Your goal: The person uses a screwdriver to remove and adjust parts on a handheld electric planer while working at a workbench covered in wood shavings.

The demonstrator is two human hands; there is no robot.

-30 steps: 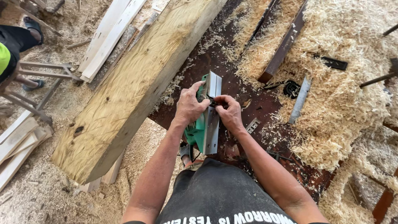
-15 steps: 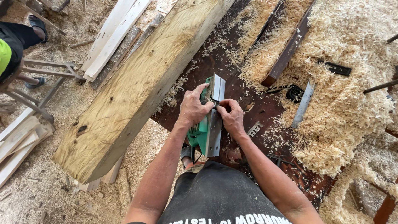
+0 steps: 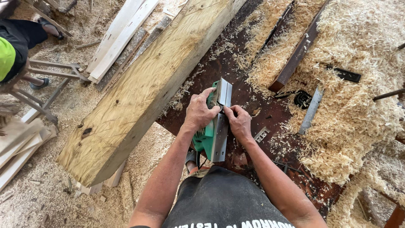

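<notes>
A green electric hand planer (image 3: 216,126) lies turned over on a dark rusty metal table (image 3: 253,97), its grey metal sole facing up. My left hand (image 3: 200,110) grips the planer's green body from the left side. My right hand (image 3: 238,121) rests on the sole's right edge, its fingertips pinched at the middle of the sole near the blade slot. What the fingers pinch is too small to tell. A thick, rough timber beam (image 3: 145,88) lies diagonally just left of the planer.
Heaps of pale wood shavings (image 3: 354,105) cover the table's right side, with a flat metal blade (image 3: 311,110), a dark steel bar (image 3: 297,55) and a black part (image 3: 346,75) among them. White planks (image 3: 120,38) and a metal stand (image 3: 46,80) lie at left, near another person's leg (image 3: 21,38).
The hands and planer hold nearly the same pose; the view has shifted slightly, and my right fingers keep working at the sole's middle.
</notes>
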